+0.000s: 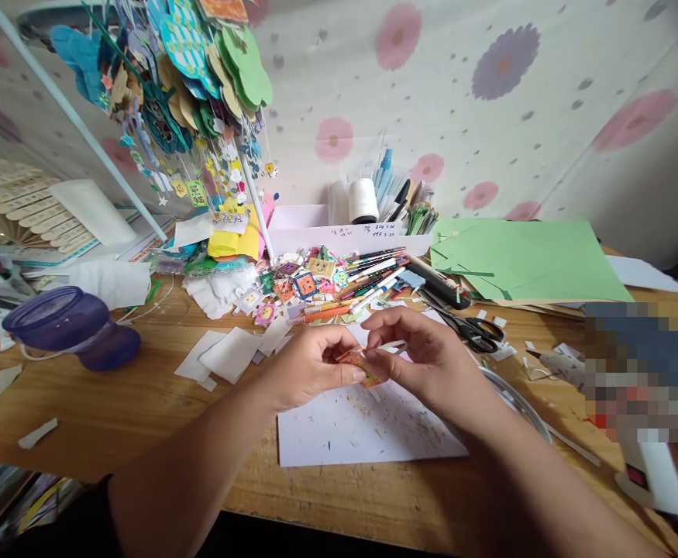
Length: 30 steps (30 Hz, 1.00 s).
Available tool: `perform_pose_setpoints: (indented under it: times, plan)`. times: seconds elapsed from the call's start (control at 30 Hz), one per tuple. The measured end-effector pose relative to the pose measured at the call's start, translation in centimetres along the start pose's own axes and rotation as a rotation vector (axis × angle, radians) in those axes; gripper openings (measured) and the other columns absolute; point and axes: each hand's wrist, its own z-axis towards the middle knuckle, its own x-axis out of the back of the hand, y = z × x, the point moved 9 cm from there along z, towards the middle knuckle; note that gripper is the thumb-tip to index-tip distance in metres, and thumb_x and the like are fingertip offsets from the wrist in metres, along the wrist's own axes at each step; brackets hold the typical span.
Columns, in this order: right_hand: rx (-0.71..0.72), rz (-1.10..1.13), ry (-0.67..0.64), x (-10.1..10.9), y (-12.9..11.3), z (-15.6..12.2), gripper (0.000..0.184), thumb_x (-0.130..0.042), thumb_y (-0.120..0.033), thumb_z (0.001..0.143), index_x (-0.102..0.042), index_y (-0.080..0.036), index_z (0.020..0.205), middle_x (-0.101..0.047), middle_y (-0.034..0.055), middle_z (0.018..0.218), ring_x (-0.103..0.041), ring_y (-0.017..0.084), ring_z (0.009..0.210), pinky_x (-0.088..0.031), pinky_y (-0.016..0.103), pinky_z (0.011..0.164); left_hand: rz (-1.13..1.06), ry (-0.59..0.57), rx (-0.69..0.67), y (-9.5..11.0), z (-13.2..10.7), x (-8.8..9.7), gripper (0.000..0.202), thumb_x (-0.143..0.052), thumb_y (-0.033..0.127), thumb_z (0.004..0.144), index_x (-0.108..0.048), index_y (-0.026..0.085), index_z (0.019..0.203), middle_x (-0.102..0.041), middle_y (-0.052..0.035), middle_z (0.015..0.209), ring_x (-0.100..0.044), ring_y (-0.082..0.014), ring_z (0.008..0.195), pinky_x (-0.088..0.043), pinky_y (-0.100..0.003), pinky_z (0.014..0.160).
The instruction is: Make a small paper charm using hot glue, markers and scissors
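A small orange-and-yellow patterned paper piece [374, 372] is pinched between both hands above a white sheet [367, 434] flecked with colored marks. My left hand [314, 368] has thumb and fingers closed on its left side. On the other side, my right hand [423, 356] grips its right edge between thumb and fingers. Something thin and white, like a strip [395, 347], shows at the right fingers; whether it joins the paper piece I cannot tell. The fingers partly cover the paper piece.
Behind the hands lie small decorated paper cards [305, 287], pens [376, 279] and black scissors [478, 333]. Green paper [536, 260] is at back right, a glue gun [652, 473] at right. A purple jar [63, 322] lies at left; paper ornaments [187, 54] hang above.
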Motion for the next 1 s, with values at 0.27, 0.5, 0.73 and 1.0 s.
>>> perform_pose_setpoints:
  times: [0.27, 0.5, 0.73, 1.0]
  plan:
    - [-0.022, 0.275, 0.125, 2.2, 0.3, 0.2, 0.027, -0.067, -0.033, 0.079, -0.061, -0.024, 0.104, -0.066, 0.0057, 0.101, -0.061, 0.02, 0.093, -0.051, 0.035, 0.08, -0.173, 0.05, 0.016, -0.1, 0.2, 0.6, 0.023, -0.071, 0.027, 0.071, -0.061, 0.014, 0.088, -0.065, -0.0038, 0.084, -0.06, -0.0163, 0.077, -0.043, -0.03, 0.072]
    - [0.135, -0.042, 0.422, 5.2, -2.3, -2.6, 0.022, -0.064, -0.026, 0.082, -0.062, -0.028, 0.103, -0.063, 0.0044, 0.107, -0.059, 0.02, 0.099, -0.049, 0.034, 0.085, -0.409, 0.187, -0.031, 0.2, 0.3, 1.8, 0.023, -0.074, 0.026, 0.068, -0.058, 0.014, 0.08, -0.067, -0.0034, 0.081, -0.061, -0.0124, 0.07, -0.043, -0.026, 0.066]
    - [0.16, -0.946, 0.465, 7.7, -3.9, -15.5, 0.018, -0.061, -0.023, 0.079, -0.059, -0.029, 0.096, -0.064, 0.0052, 0.092, -0.063, 0.024, 0.076, -0.049, 0.038, 0.07, -0.454, 0.27, -0.07, 0.7, 0.0, 2.4, 0.025, -0.075, 0.026, 0.067, -0.059, 0.015, 0.082, -0.069, -0.0015, 0.08, -0.062, -0.0113, 0.068, -0.048, -0.026, 0.067]
    - [-0.319, -1.056, 0.865, 18.4, 1.9, -22.4, 0.041, -0.065, -0.052, 0.071, -0.059, -0.02, 0.097, -0.066, 0.0116, 0.09, -0.069, 0.031, 0.072, -0.056, 0.043, 0.058, -0.409, 0.275, -0.127, 1.5, -0.2, 1.9, 0.02, -0.073, 0.024, 0.069, -0.061, 0.016, 0.082, -0.069, -0.0018, 0.081, -0.063, -0.0127, 0.074, -0.05, -0.027, 0.07]
